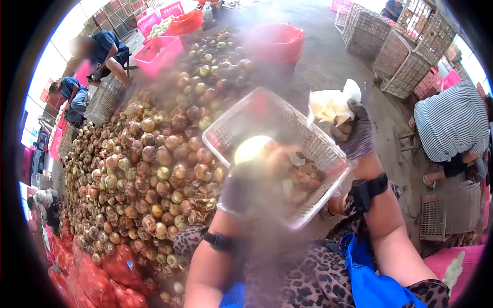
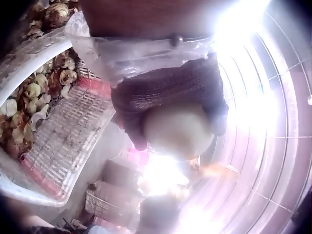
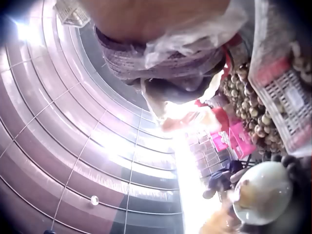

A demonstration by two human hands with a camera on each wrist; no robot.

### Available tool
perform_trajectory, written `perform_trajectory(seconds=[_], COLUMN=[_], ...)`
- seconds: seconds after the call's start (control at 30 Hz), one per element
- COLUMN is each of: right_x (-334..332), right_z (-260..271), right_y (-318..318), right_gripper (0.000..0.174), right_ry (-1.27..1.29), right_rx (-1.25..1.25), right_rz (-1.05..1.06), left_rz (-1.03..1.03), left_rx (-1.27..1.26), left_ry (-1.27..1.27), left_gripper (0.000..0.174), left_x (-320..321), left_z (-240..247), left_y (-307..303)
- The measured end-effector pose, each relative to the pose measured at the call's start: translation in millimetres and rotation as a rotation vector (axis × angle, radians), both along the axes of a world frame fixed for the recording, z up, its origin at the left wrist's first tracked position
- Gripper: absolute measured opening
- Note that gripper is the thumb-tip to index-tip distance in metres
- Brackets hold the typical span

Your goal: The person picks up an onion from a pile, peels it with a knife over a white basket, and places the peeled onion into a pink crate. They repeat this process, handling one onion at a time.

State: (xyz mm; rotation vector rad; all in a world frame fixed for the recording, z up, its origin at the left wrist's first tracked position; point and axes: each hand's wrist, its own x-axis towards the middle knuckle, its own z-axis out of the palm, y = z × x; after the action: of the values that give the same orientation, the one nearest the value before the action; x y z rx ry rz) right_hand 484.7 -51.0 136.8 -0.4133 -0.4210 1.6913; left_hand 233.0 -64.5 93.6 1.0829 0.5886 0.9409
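My gloved left hand (image 1: 237, 191) grips a pale peeled onion (image 1: 255, 149) over the near side of a white plastic basket (image 1: 218, 134). In the left wrist view, dark glove fingers curl round the same onion (image 2: 179, 131). Brown and white onion skins (image 1: 306, 177) lie inside the basket. Beyond the basket's right rim, my gloved right hand (image 1: 361, 132) holds pale, papery onion peelings (image 1: 328, 104) between thumb and fingers. The right wrist view shows these peelings (image 3: 192, 119) blurred by glare. A smudge on the head camera hides part of the left hand.
A large heap of unpeeled onions (image 1: 149, 169) spreads to the left and ahead. Red net sacks (image 1: 120, 269) lie front left. Beyond stand a pink crate (image 1: 159, 54) and a red tub (image 1: 277, 43). Wicker-like crates (image 1: 405, 59) stand right, near a person in stripes (image 1: 452, 120).
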Motion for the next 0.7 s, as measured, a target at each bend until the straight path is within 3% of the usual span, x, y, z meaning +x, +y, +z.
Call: perform_trajectory(seconds=[0.03,0.1,0.13,0.17,0.27,0.33,0.37,0.4,0.5,0.7], right_x=[2,17,4,-6,-40,-68,-79,-84,-91,-91], right_z=[1,-31,-32,-49,-65,-40,-32,-29,-24,-34], right_y=[2,16,10,4,-10,-31,-38,-43,-51,-47], right_gripper=[0.028,0.023,0.035,0.04,0.057,0.054,0.051,0.049,0.042,0.024], right_ry=[-0.18,-0.862,-1.645,-1.909,-1.893,-1.932,-1.926,-1.923,-1.919,-1.898], right_rx=[-0.118,-0.345,-0.051,0.142,0.494,0.592,0.689,0.708,0.667,0.548], right_rz=[-0.124,-0.277,-0.316,-0.402,-0.426,-0.375,-0.424,-0.43,-0.384,-0.366], left_rz=[0.023,0.069,0.14,0.185,0.267,0.277,0.268,0.252,0.325,0.368], left_rx=[-0.017,-0.05,-0.007,0.057,0.276,0.148,-0.058,-0.265,-0.178,-0.211], left_ry=[0.0,-0.002,0.033,0.098,0.366,0.199,-0.065,-0.327,-0.31,-0.352], left_gripper=[0.088,0.081,0.08,0.08,0.08,0.078,0.076,0.074,0.071,0.066], left_x=[-3,-9,-10,-11,-18,-18,-18,-16,-9,-14], left_z=[-9,-26,-31,-36,-53,-54,-48,-40,-15,-19], left_y=[4,11,14,16,26,23,16,11,5,14])
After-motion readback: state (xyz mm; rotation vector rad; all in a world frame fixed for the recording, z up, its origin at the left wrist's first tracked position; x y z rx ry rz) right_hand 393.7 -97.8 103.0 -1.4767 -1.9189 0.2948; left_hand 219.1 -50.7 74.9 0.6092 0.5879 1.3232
